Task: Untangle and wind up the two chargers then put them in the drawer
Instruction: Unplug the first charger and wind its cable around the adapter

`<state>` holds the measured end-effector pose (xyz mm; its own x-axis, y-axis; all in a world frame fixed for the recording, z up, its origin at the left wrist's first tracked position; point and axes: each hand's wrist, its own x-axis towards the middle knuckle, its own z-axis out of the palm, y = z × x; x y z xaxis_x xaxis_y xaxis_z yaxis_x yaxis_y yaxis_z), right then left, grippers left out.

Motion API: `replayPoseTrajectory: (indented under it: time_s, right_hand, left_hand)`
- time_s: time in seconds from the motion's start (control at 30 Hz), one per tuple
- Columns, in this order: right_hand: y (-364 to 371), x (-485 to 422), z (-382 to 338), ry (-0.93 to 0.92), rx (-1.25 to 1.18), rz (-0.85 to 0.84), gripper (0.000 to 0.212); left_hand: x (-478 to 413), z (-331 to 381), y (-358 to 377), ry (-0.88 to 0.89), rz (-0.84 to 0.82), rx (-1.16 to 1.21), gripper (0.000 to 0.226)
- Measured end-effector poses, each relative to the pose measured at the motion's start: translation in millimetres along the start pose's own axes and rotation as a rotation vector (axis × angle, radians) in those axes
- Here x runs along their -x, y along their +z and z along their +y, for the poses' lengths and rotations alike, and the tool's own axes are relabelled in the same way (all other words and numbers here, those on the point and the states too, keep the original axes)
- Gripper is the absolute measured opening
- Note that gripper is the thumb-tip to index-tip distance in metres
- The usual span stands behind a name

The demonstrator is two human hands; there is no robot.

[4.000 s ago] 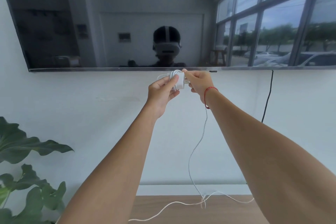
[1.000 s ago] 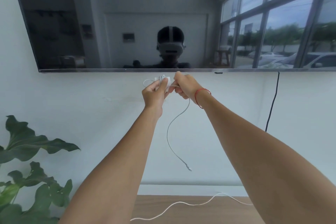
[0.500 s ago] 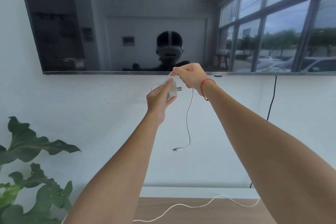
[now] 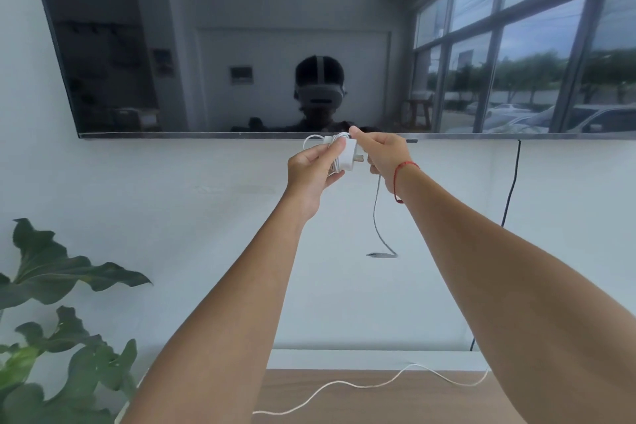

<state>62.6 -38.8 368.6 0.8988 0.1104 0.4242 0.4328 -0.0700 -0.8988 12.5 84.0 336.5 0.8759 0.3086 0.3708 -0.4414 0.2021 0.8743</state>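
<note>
My left hand (image 4: 311, 170) grips a white charger plug (image 4: 347, 157) held up in front of the TV's lower edge, with several turns of its white cable wrapped round the block. My right hand (image 4: 382, 157) pinches the cable at the top of the plug. The short free end of that cable (image 4: 377, 217) hangs below my right hand, its connector swinging and blurred. The second charger's white cable (image 4: 361, 385) lies loose across the wooden cabinet top (image 4: 378, 403) at the bottom; its plug is out of sight.
A large dark TV (image 4: 241, 45) hangs on the white wall and mirrors the room. A black power cord (image 4: 511, 189) drops from it on the right. A leafy green plant (image 4: 51, 320) stands at the lower left.
More cable has gone round the plug, so the hanging tail is shorter than a second ago. My right hand has come back down to the top of the plug.
</note>
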Motion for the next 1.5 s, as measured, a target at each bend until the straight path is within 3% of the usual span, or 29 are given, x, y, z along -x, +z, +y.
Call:
replayPoseTrajectory:
  time_s: [0.17,0.3,0.5,0.63,0.73,0.97,1.07,1.17,1.37,1.5]
  right_hand:
    - [1,0,15,0.128,-0.131,0.021,0.045]
    - [4,1,27,0.149,-0.068,-0.051,0.021]
    - [12,6,27,0.183,0.01,-0.22,0.02]
    - [15,7,26,0.199,0.12,-0.314,0.026]
    - [16,11,23,0.185,0.203,-0.45,0.017]
    - [17,8,15,0.169,0.277,-0.609,0.037]
    - [17,3,13,0.146,0.317,-0.598,0.039]
    - [17,1,8,0.104,0.359,-0.538,0.022]
    - [8,-1,-14,-0.023,0.241,-0.418,0.034]
    - [8,-6,-21,-0.078,0.298,-0.33,0.034]
  left_hand:
    - [2,-1,9,-0.009,0.011,0.081,0.023]
    - [1,4,14,-0.018,0.037,0.17,0.028]
    - [1,6,15,-0.013,0.122,0.11,0.011]
    - [-1,2,8,-0.028,0.18,0.008,0.012]
    - [-3,-3,4,0.019,0.227,0.007,0.011]
    - [-8,-9,-7,0.061,0.283,-0.059,0.018]
    - [-9,-10,-7,0.079,0.267,-0.108,0.019]
    - [-12,-9,-8,0.094,0.269,-0.115,0.014]
    - [-12,-20,-14,0.053,0.269,-0.095,0.031]
    - [-7,-18,-9,-0.032,0.261,-0.009,0.037]
